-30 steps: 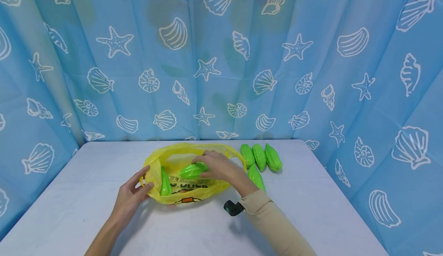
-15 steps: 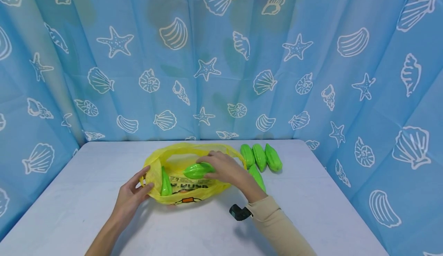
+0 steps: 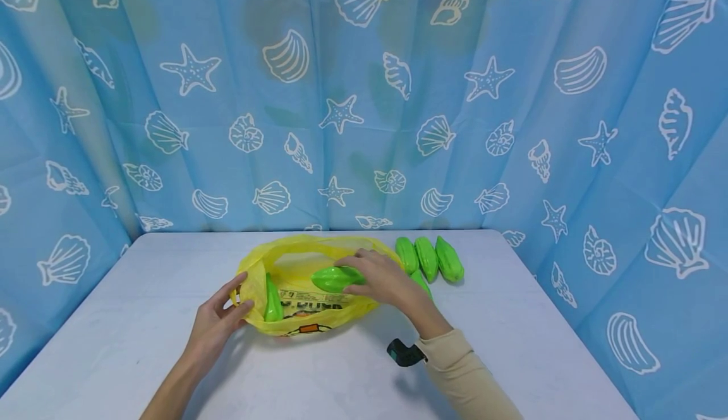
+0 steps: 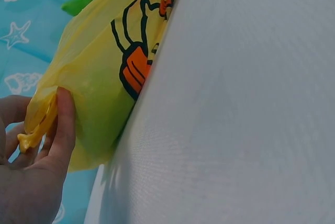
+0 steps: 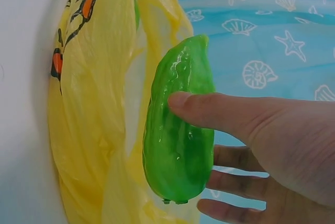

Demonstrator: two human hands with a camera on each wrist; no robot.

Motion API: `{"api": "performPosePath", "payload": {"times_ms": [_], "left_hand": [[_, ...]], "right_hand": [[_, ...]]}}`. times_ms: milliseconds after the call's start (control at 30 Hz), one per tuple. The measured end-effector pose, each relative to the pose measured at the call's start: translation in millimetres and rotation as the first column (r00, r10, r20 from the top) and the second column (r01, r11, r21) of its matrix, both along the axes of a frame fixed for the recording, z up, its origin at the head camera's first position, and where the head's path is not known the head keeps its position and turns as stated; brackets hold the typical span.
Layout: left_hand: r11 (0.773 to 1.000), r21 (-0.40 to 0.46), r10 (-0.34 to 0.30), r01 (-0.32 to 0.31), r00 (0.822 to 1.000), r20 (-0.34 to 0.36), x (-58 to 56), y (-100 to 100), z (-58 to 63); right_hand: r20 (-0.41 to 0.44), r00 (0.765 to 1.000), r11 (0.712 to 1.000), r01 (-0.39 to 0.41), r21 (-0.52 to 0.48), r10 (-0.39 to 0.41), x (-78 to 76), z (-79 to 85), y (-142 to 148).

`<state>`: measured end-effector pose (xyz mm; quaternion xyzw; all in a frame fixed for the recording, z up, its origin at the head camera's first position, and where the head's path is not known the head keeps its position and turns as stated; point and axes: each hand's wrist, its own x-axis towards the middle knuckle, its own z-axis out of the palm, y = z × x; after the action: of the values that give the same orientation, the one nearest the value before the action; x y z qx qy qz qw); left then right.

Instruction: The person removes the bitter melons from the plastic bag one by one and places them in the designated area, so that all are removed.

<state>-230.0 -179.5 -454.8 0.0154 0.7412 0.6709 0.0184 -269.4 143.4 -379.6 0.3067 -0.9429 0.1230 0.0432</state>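
Observation:
A yellow plastic bag (image 3: 348,312) with black and orange print lies with its mouth spread wide on the white table. My left hand (image 3: 213,320) pinches the bag's left edge between thumb and fingers. Over the bag's mouth, my right hand (image 3: 389,279) holds a glossy green, ridged toy bitter melon (image 3: 334,279), thumb on one side and fingers on the other. In the right wrist view this held melon (image 5: 178,140) is in front of the bag's opening, its pointed tip up. Another green melon (image 3: 273,303) lies inside the bag, at the left.
Right of the bag, three green melons (image 3: 426,259) lie side by side near the table's back edge. A further melon (image 3: 419,280) in front of them is partly hidden by my right arm. A blue shell-print curtain (image 3: 364,123) hangs behind the table (image 3: 569,369).
My right hand has shifted to the right with the green bitter melon, from deeper in the bag toward the right side of its mouth. The left hand and the bag have stayed put.

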Motion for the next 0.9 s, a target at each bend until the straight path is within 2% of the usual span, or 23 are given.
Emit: {"api": "performPosePath", "payload": {"times_ms": [633,900], "left_hand": [[1.000,-0.007,0.002,-0.002,1.000,0.006,0.1,0.7,1.2],[1.000,-0.027,0.016,-0.016,1.000,0.018,0.0,0.7,2.3]], "right_hand": [[0.057,0.995,0.994,0.088,-0.062,-0.084,13.5,0.7,33.3],[0.067,0.994,0.991,0.095,-0.092,-0.089,19.6,2.0,43.8]]}}
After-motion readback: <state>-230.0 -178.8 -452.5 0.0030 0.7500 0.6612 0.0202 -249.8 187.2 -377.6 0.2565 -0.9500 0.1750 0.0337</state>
